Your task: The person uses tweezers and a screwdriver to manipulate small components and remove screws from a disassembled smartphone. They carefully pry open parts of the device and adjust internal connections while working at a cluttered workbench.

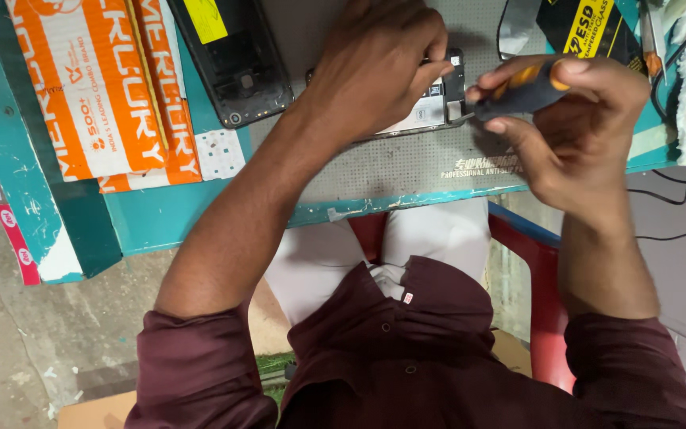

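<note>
opened phone [438,107]: lies on the grey mat [406,163] near the worktop's front edge, long axis running left to right, mostly covered by the left hand [379,67], curled down over it. right hand [577,119]: closed around a screwdriver [518,94], tip pointing left, touching the phone's right end. orange boxes [113,87], separate black back cover [236,56]: toward the left edge.

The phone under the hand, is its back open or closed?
Open. The phone shows bare inner parts and frame, and a separate back cover lies beside it.
</note>
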